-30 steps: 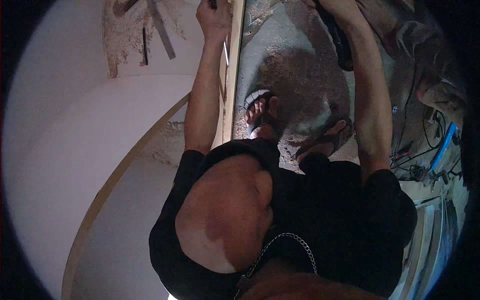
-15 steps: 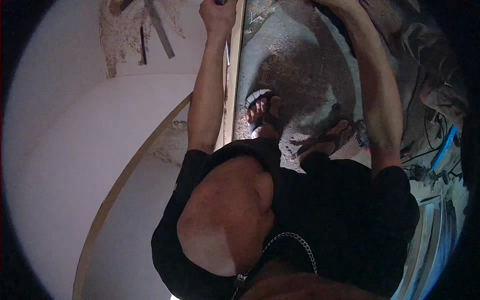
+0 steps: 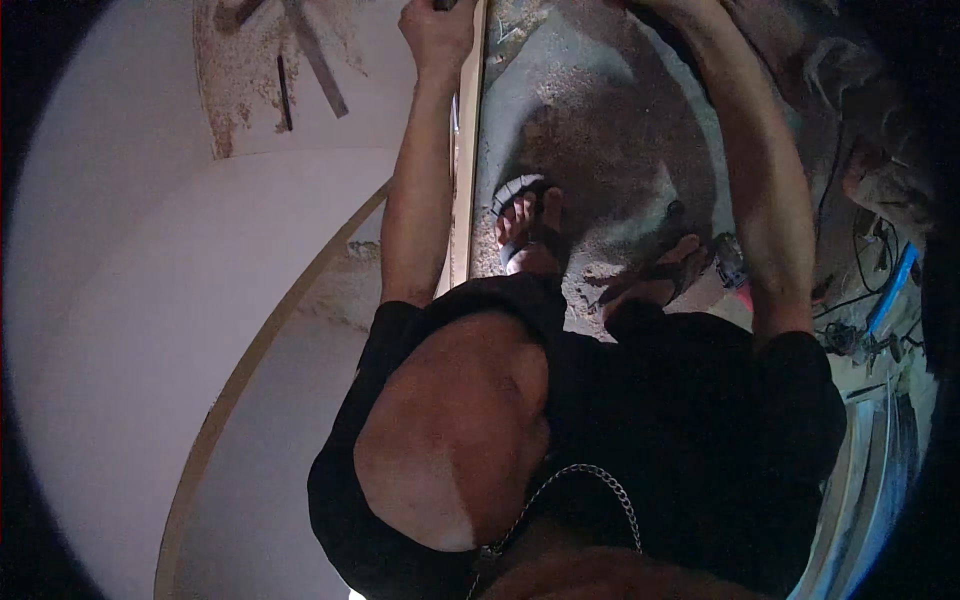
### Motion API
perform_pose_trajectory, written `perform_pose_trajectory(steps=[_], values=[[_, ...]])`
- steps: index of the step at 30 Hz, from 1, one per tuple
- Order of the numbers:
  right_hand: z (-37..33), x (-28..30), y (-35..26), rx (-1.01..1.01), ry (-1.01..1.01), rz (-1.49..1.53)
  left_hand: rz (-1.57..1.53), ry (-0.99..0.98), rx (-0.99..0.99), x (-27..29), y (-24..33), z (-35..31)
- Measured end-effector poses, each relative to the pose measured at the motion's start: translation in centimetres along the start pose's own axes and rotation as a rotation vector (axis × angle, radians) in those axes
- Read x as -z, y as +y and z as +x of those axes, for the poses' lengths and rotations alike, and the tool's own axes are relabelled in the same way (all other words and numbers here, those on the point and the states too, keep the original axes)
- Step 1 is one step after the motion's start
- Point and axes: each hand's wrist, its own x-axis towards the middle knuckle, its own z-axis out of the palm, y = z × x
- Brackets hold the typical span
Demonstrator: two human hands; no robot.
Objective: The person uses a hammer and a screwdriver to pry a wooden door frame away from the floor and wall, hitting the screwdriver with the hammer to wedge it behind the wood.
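Observation:
At the top edge of the head view, my left hand [image 3: 438, 38] is closed around a small dark object [image 3: 444, 4], mostly cut off by the frame. It sits beside the long, pale narrow edge of a board [image 3: 464, 215], which runs down past my left forearm. My right arm reaches up on the other side of the floor, and only the back part of my right hand [image 3: 672, 6] shows at the top. The fingers of that hand are out of view, so what it touches is hidden.
My sandalled feet stand on a dusty grey floor [image 3: 600, 110] scattered with debris. Left is a large white panel [image 3: 130, 300] with a curved brown edge [image 3: 260, 330]. A dark thin strip [image 3: 285, 95] and a grey flat bar [image 3: 320, 65] lie amid brown dust. Cables and a blue strip [image 3: 892, 290] are at right.
Both hands stay at the top edge in nearly the same places. My right forearm and elbow have shifted slightly to the right.

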Motion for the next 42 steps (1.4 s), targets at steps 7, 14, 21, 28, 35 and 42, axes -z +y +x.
perform_pose_trajectory(steps=[7,14,21,28,35,42], values=[[-0.5,0.9,-1.8,0.043,-0.048,-0.138,0.121,0.004,0.075,1.2,-0.3,0.4],[-0.6,1.5,-0.8,0.006,-0.012,-0.151,0.082,-0.011,0.136,1.1,0.8,0.1],[-0.8,0.9,-0.4,-0.010,0.091,0.010,0.039,0.030,0.015,1.4,0.0,-0.3],[-1.9,1.8,-0.2,0.027,0.037,-0.114,0.036,-0.003,0.086,1.1,0.2,0.0],[0.1,0.7,-1.0,0.093,-0.026,-0.196,0.060,-0.028,-0.046,3.9,-2.5,-0.2],[-2.2,2.5,1.4,0.112,0.008,-0.182,0.017,-0.043,0.113,0.1,0.2,0.2]])
